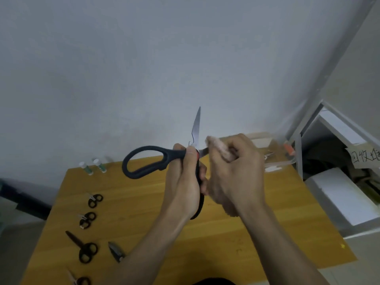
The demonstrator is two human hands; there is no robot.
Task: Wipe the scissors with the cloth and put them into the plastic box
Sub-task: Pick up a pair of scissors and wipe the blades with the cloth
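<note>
Your left hand grips the open scissors at the handles, your right hand pinches the cloth against one blade, above the table

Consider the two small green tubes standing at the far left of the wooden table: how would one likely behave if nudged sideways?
Each green tube stands upright on a narrow base on the wooden table, so a nudge would probably tip it. It looks round, so once down it would likely roll on the smooth top. It is small and probably light, so it should move easily.
</note>
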